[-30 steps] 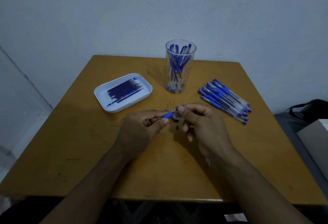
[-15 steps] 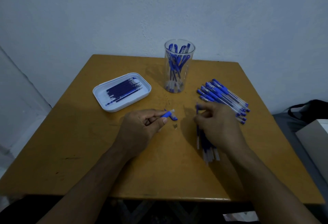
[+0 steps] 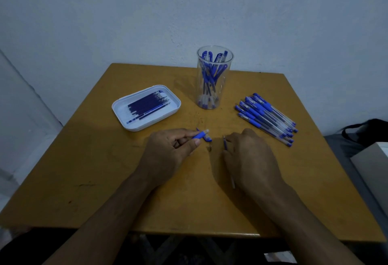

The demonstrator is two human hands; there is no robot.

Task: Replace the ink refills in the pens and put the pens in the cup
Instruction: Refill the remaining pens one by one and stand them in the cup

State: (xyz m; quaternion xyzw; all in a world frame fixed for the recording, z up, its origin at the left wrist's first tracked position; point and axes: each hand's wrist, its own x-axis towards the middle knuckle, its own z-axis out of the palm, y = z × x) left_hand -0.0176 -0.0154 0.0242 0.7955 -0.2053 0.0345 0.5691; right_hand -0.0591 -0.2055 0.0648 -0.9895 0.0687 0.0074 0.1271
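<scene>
— Two hands over one wooden table (image 3: 304, 180), that's the biggest thing on view. What sits on it?

— Going down in size: a white tray (image 3: 144, 125) at the back left holding a row of dark blue refills (image 3: 148, 105) lying side by side. Right of it, near the far edge, stands a clear cup (image 3: 214, 80), upright, with several blue pens inside (image 3: 212, 74), caps up. Further right, a loose pile of capped pens (image 3: 266, 118) lies flat on the wood, well apart from the cup.

— And the hands?

— Left hand (image 3: 168, 151) is in front of the tray, thumb and fingers curled and pinching a pen barrel (image 3: 200, 134) by its blue grip section, the open end pointing toward the cup. A blue cap (image 3: 207, 138) lies on the table just beside and under that barrel end.

— The right one?

— Right hand (image 3: 249, 160) is lowered onto the table, palm down, fingers curled around a thin refill (image 3: 225, 144). Its tip sticks out beyond the fingers and its pale far end shows below the palm, so the hand covers its middle. Whether the refill already rests on the wood I cannot tell.

— Anything smaller?

— A tiny dark tip piece (image 3: 209, 148) lies on the table between the two hands, touching neither.
</scene>
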